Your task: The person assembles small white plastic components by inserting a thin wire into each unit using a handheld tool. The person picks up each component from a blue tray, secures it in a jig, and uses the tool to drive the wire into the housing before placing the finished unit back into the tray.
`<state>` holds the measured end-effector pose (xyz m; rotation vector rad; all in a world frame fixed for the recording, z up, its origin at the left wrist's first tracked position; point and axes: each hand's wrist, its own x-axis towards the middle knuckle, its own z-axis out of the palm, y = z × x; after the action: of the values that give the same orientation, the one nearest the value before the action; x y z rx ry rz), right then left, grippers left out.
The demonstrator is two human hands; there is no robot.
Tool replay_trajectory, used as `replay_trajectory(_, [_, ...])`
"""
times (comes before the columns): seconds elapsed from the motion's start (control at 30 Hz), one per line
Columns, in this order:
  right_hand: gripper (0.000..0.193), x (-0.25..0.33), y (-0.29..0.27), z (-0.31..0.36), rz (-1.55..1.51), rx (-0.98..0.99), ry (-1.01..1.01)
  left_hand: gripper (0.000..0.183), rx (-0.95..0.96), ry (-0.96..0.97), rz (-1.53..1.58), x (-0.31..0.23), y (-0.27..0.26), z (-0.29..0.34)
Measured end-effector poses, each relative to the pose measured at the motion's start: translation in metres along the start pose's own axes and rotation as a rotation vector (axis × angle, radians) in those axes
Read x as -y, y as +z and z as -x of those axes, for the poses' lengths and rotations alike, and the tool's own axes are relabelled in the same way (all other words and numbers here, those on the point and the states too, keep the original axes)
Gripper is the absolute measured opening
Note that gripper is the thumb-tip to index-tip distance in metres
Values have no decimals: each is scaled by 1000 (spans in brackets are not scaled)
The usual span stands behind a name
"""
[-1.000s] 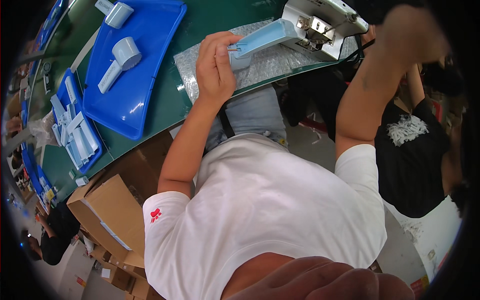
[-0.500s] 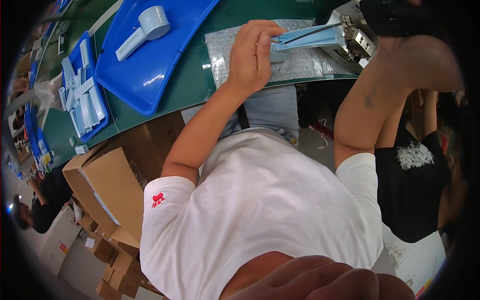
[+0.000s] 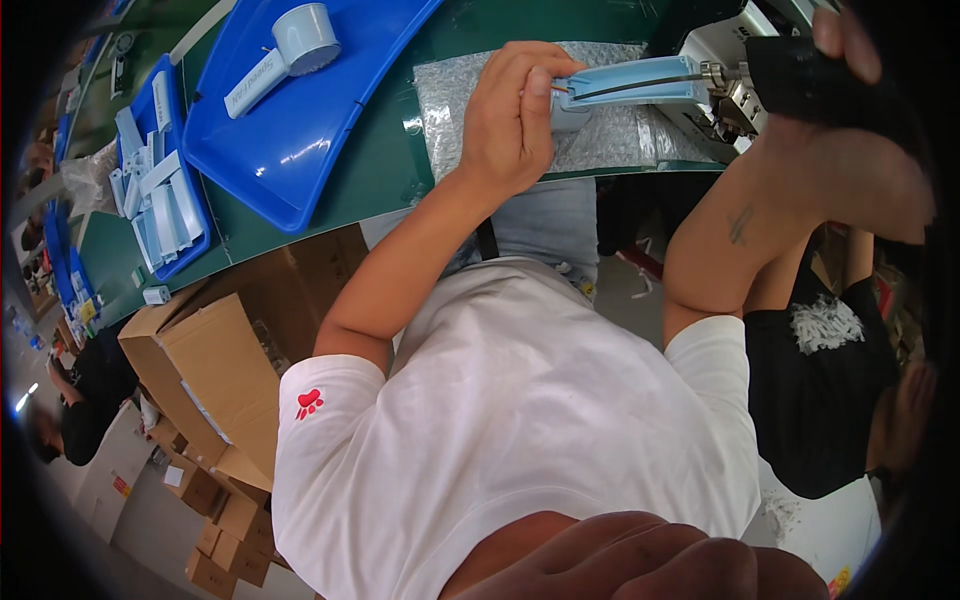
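My left hand (image 3: 508, 125) is closed around the round end of a light blue plastic part (image 3: 640, 82), over a sheet of bubble wrap. The part's long, trough-like handle points right. My right hand (image 3: 850, 165), partly blurred at the right rim, grips a black power screwdriver (image 3: 815, 82). Its long thin bit runs leftward along the hollow handle, the tip ending close to my left fingers. Whether the tip sits on a screw is too small to tell.
On the green table (image 3: 390, 150), a large blue tray (image 3: 270, 180) holds a light blue cup-shaped part (image 3: 305, 40) with a handle. A smaller blue tray (image 3: 190, 255) holds several light blue strips. A metal-sided machine (image 3: 735, 50) stands behind the screwdriver. Cardboard boxes (image 3: 215, 385) are lower left; another person (image 3: 820, 400) sits right.
The screwdriver has come down and slightly right, its bit now nearer level. The part's handle has shifted right a little. My left hand keeps its grip.
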<state>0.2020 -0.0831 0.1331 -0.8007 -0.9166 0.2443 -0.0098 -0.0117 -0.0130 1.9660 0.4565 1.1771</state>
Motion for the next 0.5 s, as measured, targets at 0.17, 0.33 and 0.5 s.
replay_trajectory(0.17, [57, 1, -1, 10, -27, 26, -25, 38, -22, -23, 12, -1, 0, 2])
replay_trajectory(0.33, [58, 0, 2, 15, -25, 39, -49, 38, -7, -1, -1, -1, 0, 1])
replay_trajectory(0.5, [58, 20, -1, 6, 43, -1, -103, 39, 13, -89, 24, -8, 1, -3])
